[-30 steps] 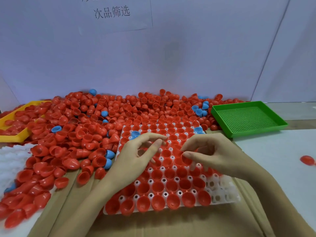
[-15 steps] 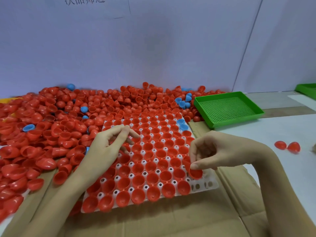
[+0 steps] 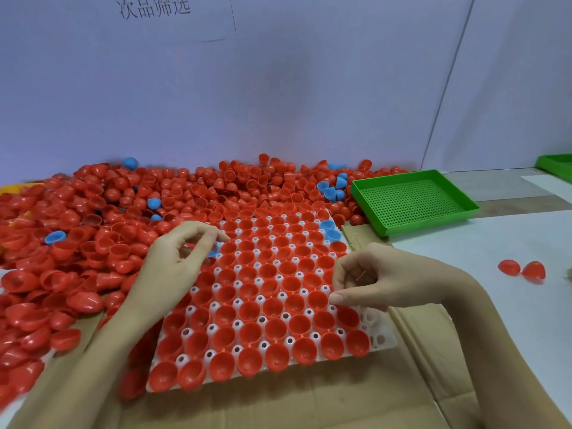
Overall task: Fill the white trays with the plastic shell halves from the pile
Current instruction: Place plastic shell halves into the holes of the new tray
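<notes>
The white tray (image 3: 382, 337) is sitting nearly full of red shells (image 3: 272, 305) on cardboard (image 3: 278, 404), beside the pile (image 3: 93, 230). The right hand (image 3: 380, 280), fingers curled with nothing visibly held, is hovering over its right edge; the left hand (image 3: 176, 261) is pinching something unclear. A careless press risks tipping seated shells. Half a second earlier the right hand was seating a shell.

white tray (image 3: 382, 337): left columns hidden by left hand (image 3: 173, 264) | second green tray (image 3: 555, 164): cut off at right edge | yellow tray (image 3: 12, 188): mostly buried under pile (image 3: 93, 218) | right hand (image 3: 368, 283): curled fingers' contents cannot be told
</notes>
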The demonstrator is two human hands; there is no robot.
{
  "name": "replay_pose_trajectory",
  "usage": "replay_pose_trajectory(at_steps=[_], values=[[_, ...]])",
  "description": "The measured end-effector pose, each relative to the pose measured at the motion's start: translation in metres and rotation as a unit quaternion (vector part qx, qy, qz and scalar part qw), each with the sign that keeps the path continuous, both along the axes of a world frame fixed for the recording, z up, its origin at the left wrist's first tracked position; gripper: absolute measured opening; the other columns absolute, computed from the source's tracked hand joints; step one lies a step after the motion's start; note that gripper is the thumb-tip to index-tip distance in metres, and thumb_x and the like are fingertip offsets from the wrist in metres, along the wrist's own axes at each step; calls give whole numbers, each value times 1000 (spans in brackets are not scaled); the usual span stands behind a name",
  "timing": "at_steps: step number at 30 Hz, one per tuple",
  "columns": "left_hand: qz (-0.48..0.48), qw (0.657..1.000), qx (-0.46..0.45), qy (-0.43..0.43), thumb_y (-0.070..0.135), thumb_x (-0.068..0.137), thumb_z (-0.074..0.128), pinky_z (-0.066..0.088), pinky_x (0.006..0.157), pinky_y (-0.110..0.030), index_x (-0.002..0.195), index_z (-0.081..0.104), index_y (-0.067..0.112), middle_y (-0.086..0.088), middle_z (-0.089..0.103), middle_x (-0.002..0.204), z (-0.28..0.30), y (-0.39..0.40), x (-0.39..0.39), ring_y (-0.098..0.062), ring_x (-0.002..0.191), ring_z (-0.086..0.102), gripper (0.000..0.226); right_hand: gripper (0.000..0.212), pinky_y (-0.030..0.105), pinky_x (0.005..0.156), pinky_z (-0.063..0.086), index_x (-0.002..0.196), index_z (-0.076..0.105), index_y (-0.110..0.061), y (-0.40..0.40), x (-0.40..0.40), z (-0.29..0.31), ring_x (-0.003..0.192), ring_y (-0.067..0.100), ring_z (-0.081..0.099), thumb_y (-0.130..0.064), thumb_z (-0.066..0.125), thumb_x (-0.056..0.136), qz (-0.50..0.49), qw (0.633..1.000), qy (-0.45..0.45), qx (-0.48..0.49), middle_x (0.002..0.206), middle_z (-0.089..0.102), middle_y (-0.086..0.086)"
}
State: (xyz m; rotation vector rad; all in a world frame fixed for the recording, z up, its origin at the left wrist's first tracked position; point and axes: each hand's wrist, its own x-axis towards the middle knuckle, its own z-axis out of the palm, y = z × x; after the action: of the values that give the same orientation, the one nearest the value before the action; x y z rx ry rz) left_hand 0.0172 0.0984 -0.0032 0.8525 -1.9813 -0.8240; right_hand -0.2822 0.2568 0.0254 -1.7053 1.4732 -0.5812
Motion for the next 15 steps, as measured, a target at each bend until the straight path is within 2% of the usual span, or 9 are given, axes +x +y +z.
replay_pose_trajectory(at_steps=[2,3,5,7,11,13,15], values=[[57,998,-23,9,26,105,59,49,88,-12,101,77,27,15,74,106,0,-20,12,-1,102,68,19,31,17,49,43,87,70,-13,-2,3,-1,49,9,55,-42,76,95,-9,1000,3,-17,61,63,-7],[90,995,-32,9,23,105,60,48,87,-10,102,76,27,15,74,107,-1,-32,18,0,102,67,17,30,17,48,42,85,70,-14,-3,5,-2,47,8,54,-42,75,96,-15,999,5,-29,59,61,-9],[156,986,-48,-22,17,104,61,48,89,-21,103,76,25,12,74,111,-3,-64,28,-8,102,66,16,30,18,46,41,83,69,-16,-6,7,-5,46,6,52,-42,72,97,-30,998,3,-57,58,60,-11],[194,973,-74,-98,15,101,62,46,90,-32,106,75,20,1,73,116,-4,-101,33,-17,101,65,15,31,16,46,40,81,69,-17,-9,9,-6,47,3,52,-44,71,97,-51,995,-11,-91,58,60,-11],[181,936,-127,-276,11,100,64,45,102,-45,117,71,4,-17,64,121,7,-172,36,-35,116,60,20,35,11,52,38,80,72,-17,-13,10,-9,51,1,50,-47,67,98,-75,984,-29,-160,61,61,-7],[164,917,-131,-341,13,102,62,43,109,-47,126,66,0,-18,61,129,12,-192,35,-37,126,56,28,39,14,51,37,81,73,-19,-16,10,-12,50,3,47,-53,65,98,-84,980,-37,-174,58,57,-8],[155,909,-133,-363,17,104,60,44,110,-48,134,63,2,-15,59,138,13,-199,28,-34,132,54,34,44,16,51,36,82,73,-19,-18,9,-14,49,4,46,-60,63,97,-94,978,-35,-183,56,54,-11]])
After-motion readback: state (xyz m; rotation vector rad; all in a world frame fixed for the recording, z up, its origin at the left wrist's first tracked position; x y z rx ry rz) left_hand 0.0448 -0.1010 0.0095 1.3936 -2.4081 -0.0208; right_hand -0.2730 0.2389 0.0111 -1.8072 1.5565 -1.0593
